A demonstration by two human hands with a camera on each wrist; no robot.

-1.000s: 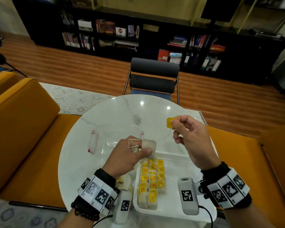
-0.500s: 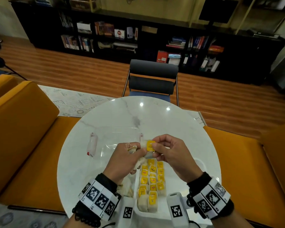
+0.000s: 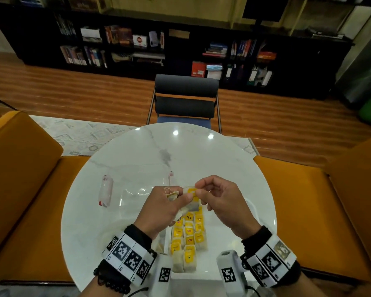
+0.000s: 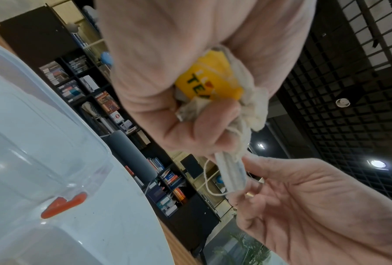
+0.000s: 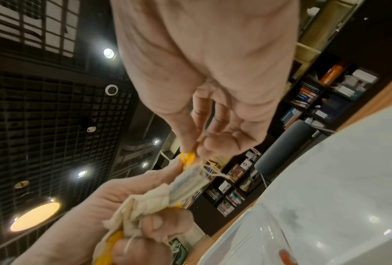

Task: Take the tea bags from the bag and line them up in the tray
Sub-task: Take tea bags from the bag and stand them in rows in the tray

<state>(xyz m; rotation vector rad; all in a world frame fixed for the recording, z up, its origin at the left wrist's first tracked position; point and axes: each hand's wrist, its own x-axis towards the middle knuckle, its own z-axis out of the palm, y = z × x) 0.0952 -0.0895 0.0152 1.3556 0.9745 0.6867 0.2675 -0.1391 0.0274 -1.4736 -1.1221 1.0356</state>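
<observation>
A: What lies under the fingers?
B: A round white table [image 3: 120, 168]. Just below both hands sits a white tray [image 3: 214, 273], with rows of yellow-tagged tea bags [image 3: 189, 234] lined up inside it. A clear plastic tub [image 3: 137, 185] rests on the table just beyond the left knuckles.

A: And the left hand [image 3: 165, 209]?
B: Clenched around a bunch of tea bags [image 4: 213, 84], one yellow tag reading "TEA" showing in the palm. Its thumb and forefinger also pinch the lower end of a single tea bag [image 4: 232, 172] that sticks out towards the right hand.

A: The right hand [image 3: 221, 202]?
B: Thumb and forefinger pinch that same tea bag's yellow tag [image 5: 188, 158] at its top end, the other fingers loosely curled. A loop of white string [image 4: 209, 181] hangs beside the fingertips. The tea bag is held in the air between the two hands, above the far end of the tray.
</observation>
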